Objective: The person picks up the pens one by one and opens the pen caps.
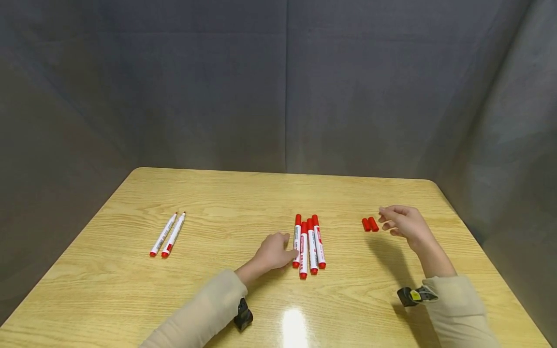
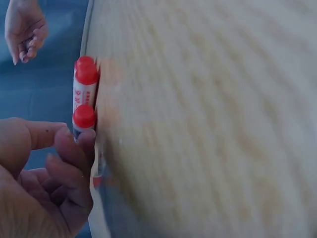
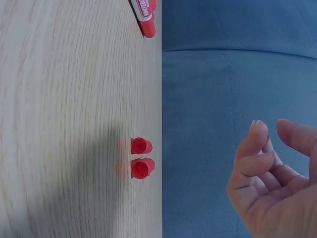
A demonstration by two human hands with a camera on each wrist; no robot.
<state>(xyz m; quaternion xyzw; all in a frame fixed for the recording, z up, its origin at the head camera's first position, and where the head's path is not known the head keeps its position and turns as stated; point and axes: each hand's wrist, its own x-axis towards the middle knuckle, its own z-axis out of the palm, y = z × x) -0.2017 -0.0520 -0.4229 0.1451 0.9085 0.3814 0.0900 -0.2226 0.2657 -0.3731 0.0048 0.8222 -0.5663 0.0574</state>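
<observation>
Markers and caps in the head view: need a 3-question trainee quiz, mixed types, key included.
1. How many capped markers lie in the middle group?
2. True or false: the two loose caps are nearer the right hand than the left hand.
3. Where do the two uncapped markers lie in the head view?
a) right of the caps
b) left of the left hand
c) between the hands

Key: 1. Four. 2. True. 3. b

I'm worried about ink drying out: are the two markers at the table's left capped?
No, both markers show bare tips, and two loose red caps lie near the right hand.
</observation>
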